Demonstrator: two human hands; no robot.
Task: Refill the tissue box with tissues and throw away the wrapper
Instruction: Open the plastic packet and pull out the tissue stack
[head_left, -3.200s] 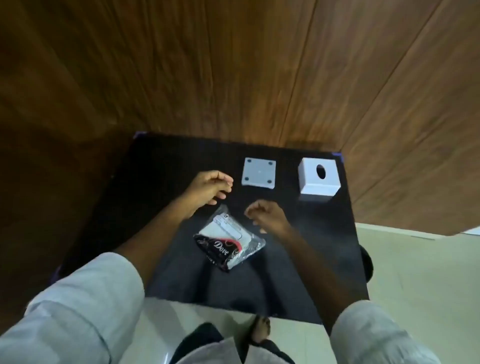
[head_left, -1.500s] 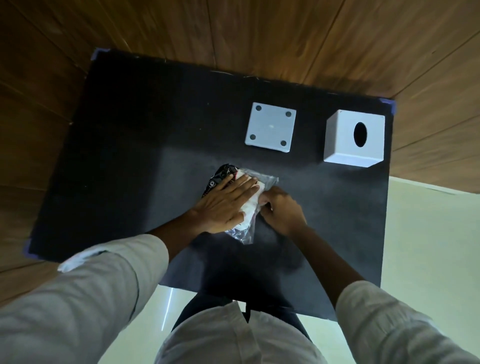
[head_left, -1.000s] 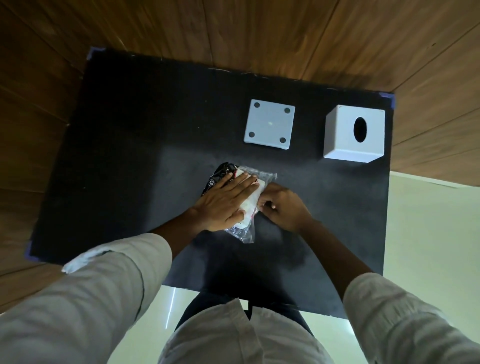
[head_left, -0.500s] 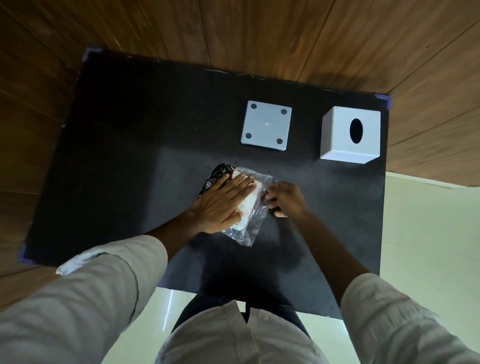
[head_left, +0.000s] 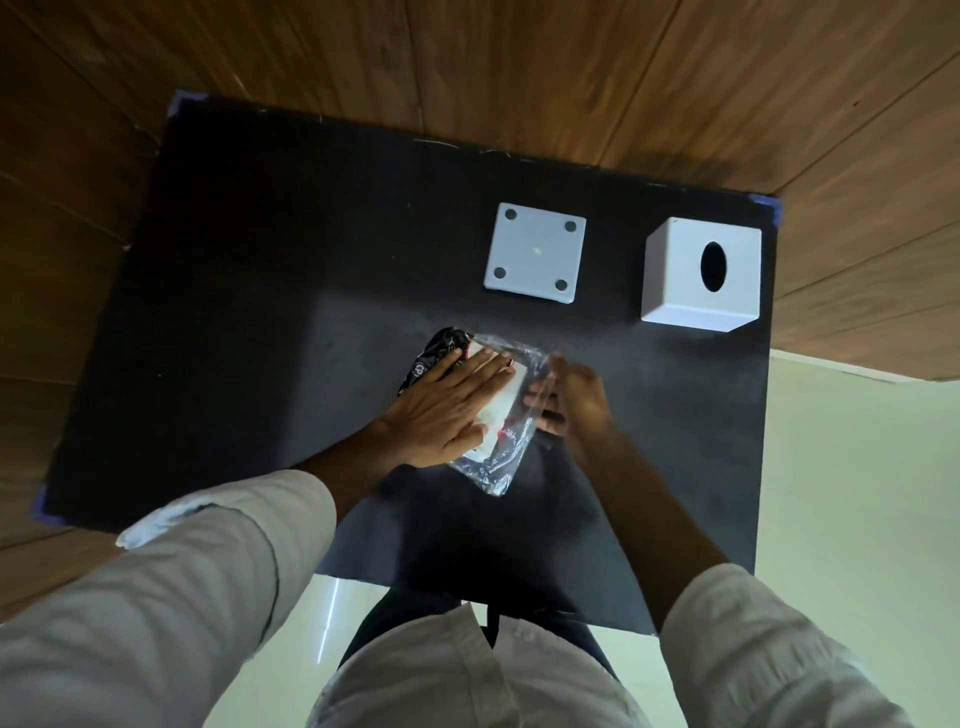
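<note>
A tissue pack (head_left: 496, 415) in a clear wrapper with a black printed end lies in the middle of the black table (head_left: 260, 291). My left hand (head_left: 447, 408) presses flat on top of it, fingers spread. My right hand (head_left: 571, 397) is at the pack's right edge, its fingers blurred against the clear wrapper. The white tissue box cover (head_left: 701, 278) with an oval slot stands at the back right. Left of it lies the box's flat white base plate (head_left: 535, 252) with four dark round pads.
Wooden panelling runs behind and to the left of the table. A pale tiled floor (head_left: 857, 493) lies to the right and below. My legs stand against the table's near edge.
My left hand has stayed flat on the pack. My right hand has shifted along the wrapper's right edge and its fingers have spread.
</note>
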